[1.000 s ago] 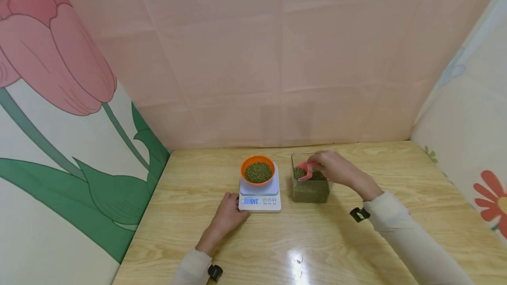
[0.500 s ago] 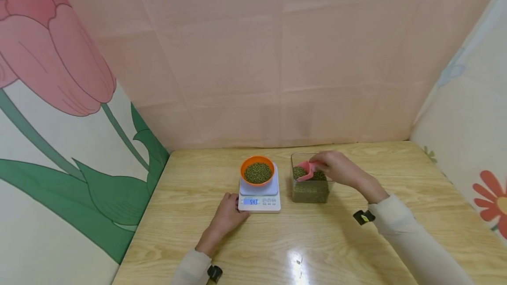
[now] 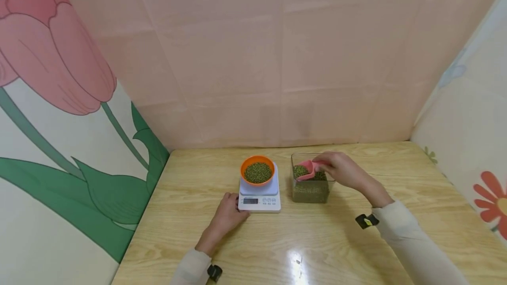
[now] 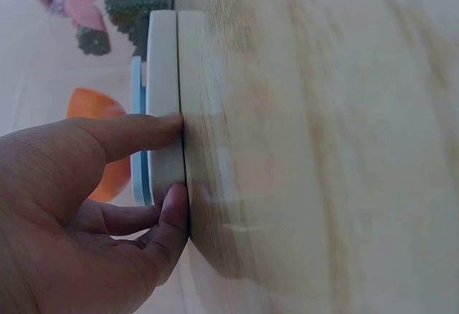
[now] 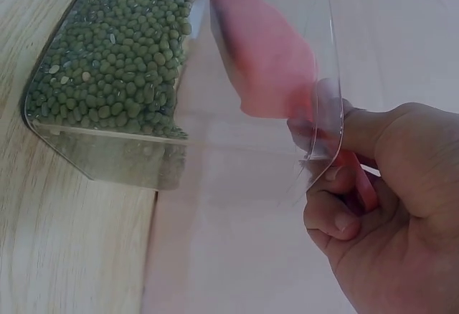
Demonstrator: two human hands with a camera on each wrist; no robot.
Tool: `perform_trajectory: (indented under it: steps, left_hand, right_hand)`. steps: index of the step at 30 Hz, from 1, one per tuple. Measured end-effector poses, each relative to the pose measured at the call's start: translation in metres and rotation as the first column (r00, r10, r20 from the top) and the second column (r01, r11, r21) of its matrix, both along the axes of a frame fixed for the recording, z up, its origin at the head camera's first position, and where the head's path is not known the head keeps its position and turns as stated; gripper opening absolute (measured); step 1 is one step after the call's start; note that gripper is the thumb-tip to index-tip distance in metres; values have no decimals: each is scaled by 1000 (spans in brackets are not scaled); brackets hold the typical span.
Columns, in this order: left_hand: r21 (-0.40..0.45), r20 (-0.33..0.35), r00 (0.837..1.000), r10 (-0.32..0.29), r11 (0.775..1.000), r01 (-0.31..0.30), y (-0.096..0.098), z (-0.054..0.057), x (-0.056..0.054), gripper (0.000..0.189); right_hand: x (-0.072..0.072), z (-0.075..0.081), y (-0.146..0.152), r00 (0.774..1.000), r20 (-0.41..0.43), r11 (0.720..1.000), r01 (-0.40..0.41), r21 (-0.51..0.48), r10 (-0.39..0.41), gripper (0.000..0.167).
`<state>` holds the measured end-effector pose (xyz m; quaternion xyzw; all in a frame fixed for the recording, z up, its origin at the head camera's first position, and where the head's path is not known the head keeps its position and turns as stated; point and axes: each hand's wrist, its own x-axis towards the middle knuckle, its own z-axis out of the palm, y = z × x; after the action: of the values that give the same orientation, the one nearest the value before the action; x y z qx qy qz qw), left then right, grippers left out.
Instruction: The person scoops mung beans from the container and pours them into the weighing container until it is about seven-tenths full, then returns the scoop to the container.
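Note:
My right hand (image 3: 342,168) grips the handle of a pink scoop (image 5: 269,59). The scoop is above the mung beans (image 5: 122,56) in a clear plastic container (image 3: 310,192), inside its walls. In the left wrist view green beans show at the scoop's mouth. My left hand (image 3: 227,214) holds the front left corner of a white kitchen scale (image 3: 269,206), thumb on the front edge and fingers curled at the side. An orange bowl (image 3: 245,180) of mung beans stands on the scale's platform. The scale's display (image 3: 250,201) is dark, its digits unreadable.
The scale and the container stand side by side on a wood-grain table (image 3: 277,241). A pink-covered wall (image 3: 277,78) rises behind the table's back edge. Flower-printed panels stand at both sides.
The scale's display was lit and read 543; its backlight is now off. My right hand has shifted slightly right with the scoop. The left hand has stayed put.

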<state>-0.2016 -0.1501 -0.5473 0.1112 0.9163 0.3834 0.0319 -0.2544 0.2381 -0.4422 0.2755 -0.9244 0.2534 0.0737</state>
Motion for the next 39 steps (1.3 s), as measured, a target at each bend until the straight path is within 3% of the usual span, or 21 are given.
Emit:
perform_trajectory:
  steps: [39]
  left_hand:
    - [6, 10, 1000, -8, 1000, 8, 0, 2, 1, 50]
  right_hand:
    - [8, -8, 13, 995, 34, 985, 102, -139, -98, 22]
